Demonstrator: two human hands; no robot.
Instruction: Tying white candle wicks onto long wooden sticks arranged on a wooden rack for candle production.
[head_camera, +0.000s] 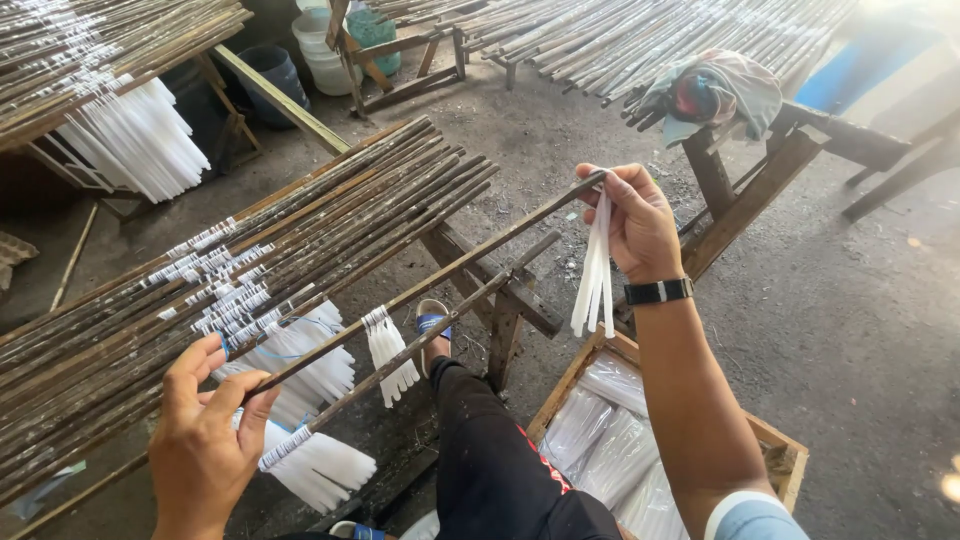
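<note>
Gripping a long dark bamboo stick at both ends, the left hand pinches low while the right hand clamps thin white candles against its tip, apparently mid-unloading above the wooden crate.

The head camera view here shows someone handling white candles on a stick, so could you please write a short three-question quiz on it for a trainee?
1. True or false: the left hand grips the near end of the long dark stick.
2. What does the right hand hold besides the far end of that stick?
A. a blue bucket
B. a few white candles hanging down
C. a folded cloth
3. What lies in the wooden crate below the right forearm?

Key
1. True.
2. B.
3. Bundles of white candles in clear wrapping.
</note>
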